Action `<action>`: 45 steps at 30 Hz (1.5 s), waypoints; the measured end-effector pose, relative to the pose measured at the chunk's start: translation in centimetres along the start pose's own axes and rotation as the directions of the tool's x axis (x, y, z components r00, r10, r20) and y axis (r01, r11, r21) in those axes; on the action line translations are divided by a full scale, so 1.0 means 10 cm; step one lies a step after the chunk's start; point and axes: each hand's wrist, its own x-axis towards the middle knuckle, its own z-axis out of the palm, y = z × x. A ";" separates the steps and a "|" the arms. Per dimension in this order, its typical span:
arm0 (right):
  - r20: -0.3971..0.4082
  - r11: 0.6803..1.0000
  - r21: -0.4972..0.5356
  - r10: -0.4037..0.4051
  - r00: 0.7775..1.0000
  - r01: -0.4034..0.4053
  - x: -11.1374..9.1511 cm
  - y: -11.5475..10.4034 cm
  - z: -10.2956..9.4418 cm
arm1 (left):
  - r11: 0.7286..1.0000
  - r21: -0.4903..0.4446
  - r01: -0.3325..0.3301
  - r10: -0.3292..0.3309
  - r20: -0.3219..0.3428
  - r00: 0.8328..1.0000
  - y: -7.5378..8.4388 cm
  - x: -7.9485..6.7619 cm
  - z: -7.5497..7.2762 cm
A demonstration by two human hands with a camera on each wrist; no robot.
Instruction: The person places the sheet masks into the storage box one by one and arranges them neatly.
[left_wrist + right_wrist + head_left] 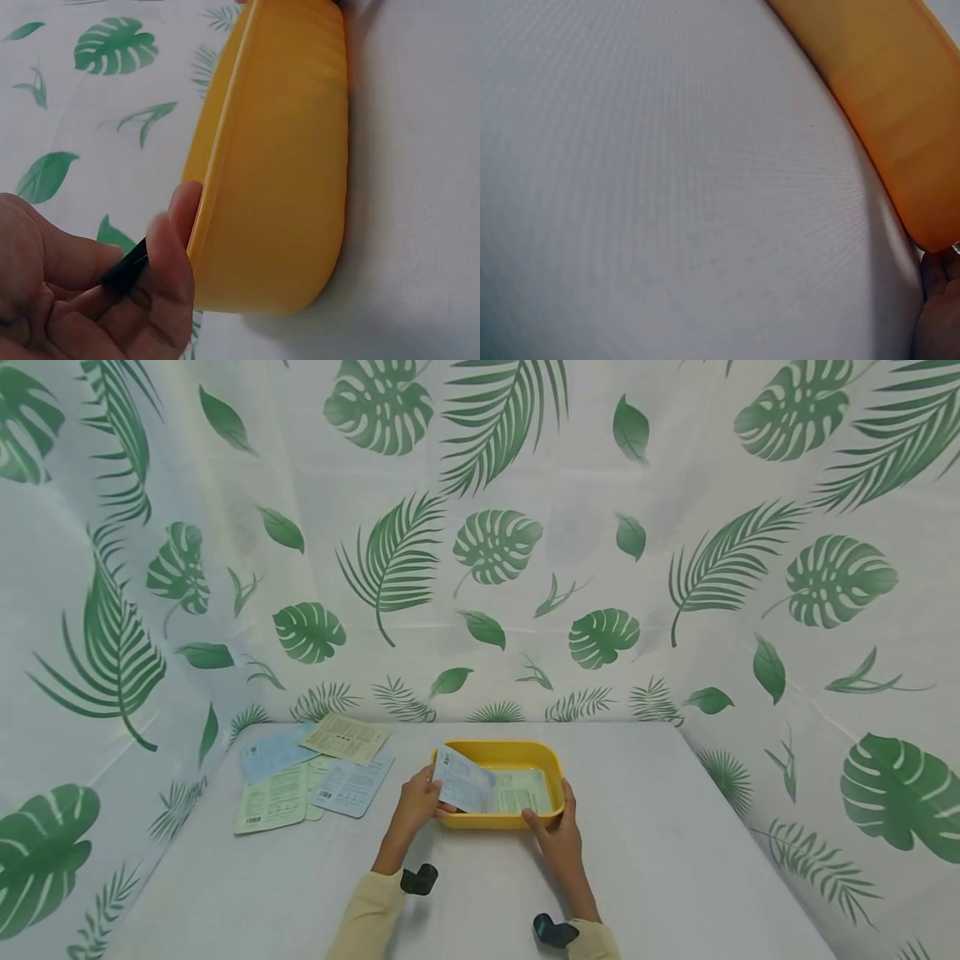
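Note:
A yellow plastic bin [480, 821] stands on the table in the middle of the head view. My left hand [417, 800] pinches the edge of a flat blue printed packet [465, 782], which tilts over the bin's left part. In the left wrist view the fingers [169, 277] touch the bin's rim, and the packet's edge looks dark. My right hand [558, 839] grips the bin's front right corner, thumb on the near rim. Inside the bin lies a pale green packet [522, 792], partly covered by the blue one. The right wrist view shows little of the right hand [939, 315].
To the left of the bin, several flat packets overlap on the white table [675, 877]: a yellow one [347, 737], blue ones [354, 783] and pale green ones [272, 799]. A leaf-printed curtain [495, 677] encloses the table's back and sides.

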 end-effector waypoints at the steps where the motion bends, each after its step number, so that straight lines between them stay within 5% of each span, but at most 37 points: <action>1: 0.002 1.000 -0.004 -0.002 1.000 0.002 0.00 0.00 0.00 | 0.999 0.034 -0.010 0.010 -0.012 1.000 0.00 0.01 0.01; 16: 0.001 1.000 -0.018 -0.007 1.000 0.007 0.02 0.02 0.00 | 0.944 0.327 -0.034 0.094 -0.170 0.981 0.06 -0.02 0.20; 22: 0.000 1.000 0.003 -0.019 1.000 0.019 0.03 0.02 -0.02 | 0.902 0.432 -0.007 0.083 -0.157 0.984 0.11 -0.03 0.22; 29: -0.005 1.000 -0.005 -0.017 1.000 0.016 0.02 0.04 -0.01 | 0.830 0.557 0.041 -0.001 -0.071 0.997 0.13 -0.01 0.30; 40: 0.005 1.000 -0.006 -0.008 1.000 0.008 0.02 0.05 0.00 | 0.768 0.640 -0.011 0.039 -0.029 0.999 0.04 0.03 0.45; 45: 0.003 1.000 0.000 -0.001 1.000 0.001 0.01 0.03 0.01 | 0.720 0.693 -0.034 0.039 0.008 0.999 0.04 0.03 0.47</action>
